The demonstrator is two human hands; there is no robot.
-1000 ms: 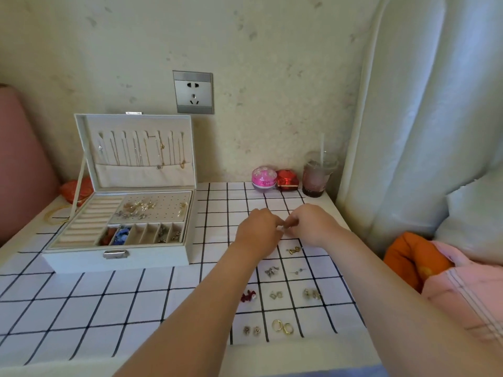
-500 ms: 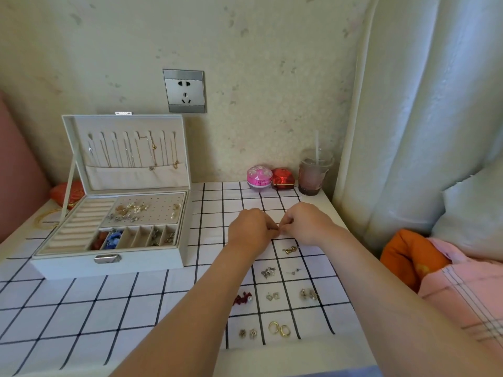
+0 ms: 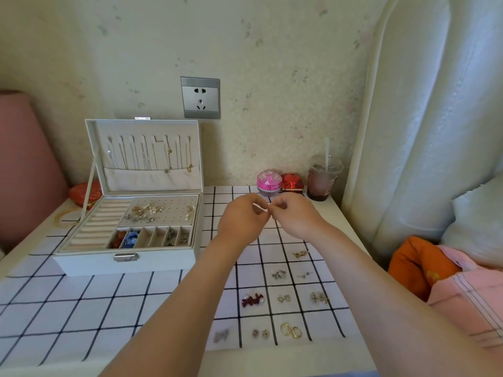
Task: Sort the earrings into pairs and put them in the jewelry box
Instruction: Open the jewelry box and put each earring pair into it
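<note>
Head view: sorted pairs (image 3: 291,329) are laid on the surface (image 3: 81,308), not yet in the box (image 3: 89,263). An earring (image 3: 268,210), seemingly, is pinched between fingers (image 3: 261,213) of left hand (image 3: 242,217) and right hand (image 3: 298,217).

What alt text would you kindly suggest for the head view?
A person's left hand and right hand meet fingertip to fingertip over a checked cloth, anything held too small to see. Nearer lie earring pairs; an open jewelry box stands left.
</note>
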